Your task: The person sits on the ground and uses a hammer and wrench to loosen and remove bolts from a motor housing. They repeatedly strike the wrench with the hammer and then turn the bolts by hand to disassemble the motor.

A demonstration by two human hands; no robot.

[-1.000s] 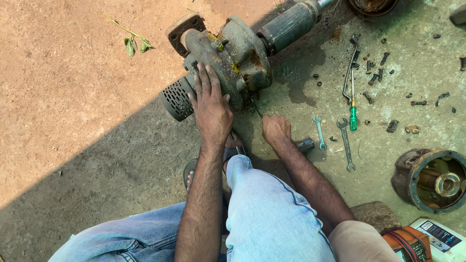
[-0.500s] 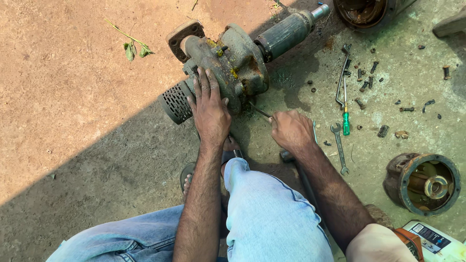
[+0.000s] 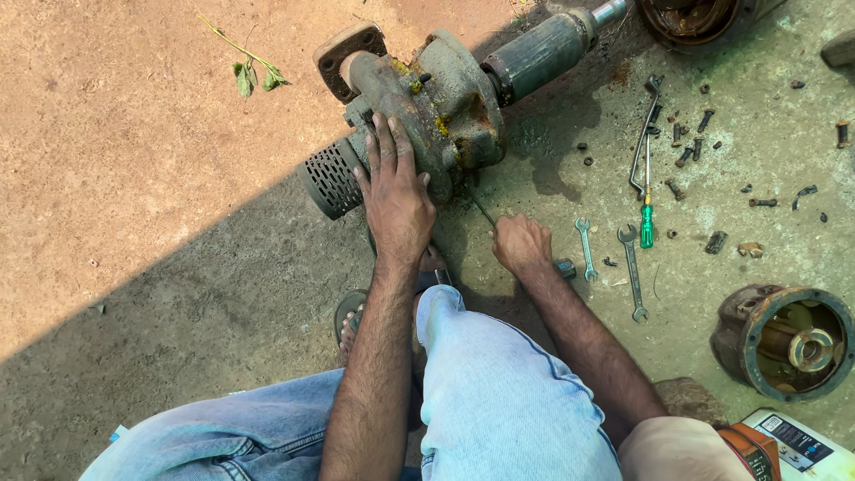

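- Pump (image 3: 445,107) lies on its side on the ground, across the line where sunlit dirt meets shade, its perforated strainer end (image 3: 331,178) toward us and its dark cylinder (image 3: 539,53) pointing away to the upper right.
- Our left hand (image 3: 396,191) reaches straight out, the forearm running between the knees, palm flat, fingers spread on the pump body just beside the strainer end. It presses, not clamped round anything.
- Our right hand (image 3: 521,245) sits low on the ground just right of the pump, fist closed round a thin metal rod (image 3: 481,209) whose tip angles up toward the pump's underside.
- Two wrenches (image 3: 610,254) and a green-handled screwdriver (image 3: 647,200) lie just right of that hand; loose bolts (image 3: 690,151) are scattered beyond.
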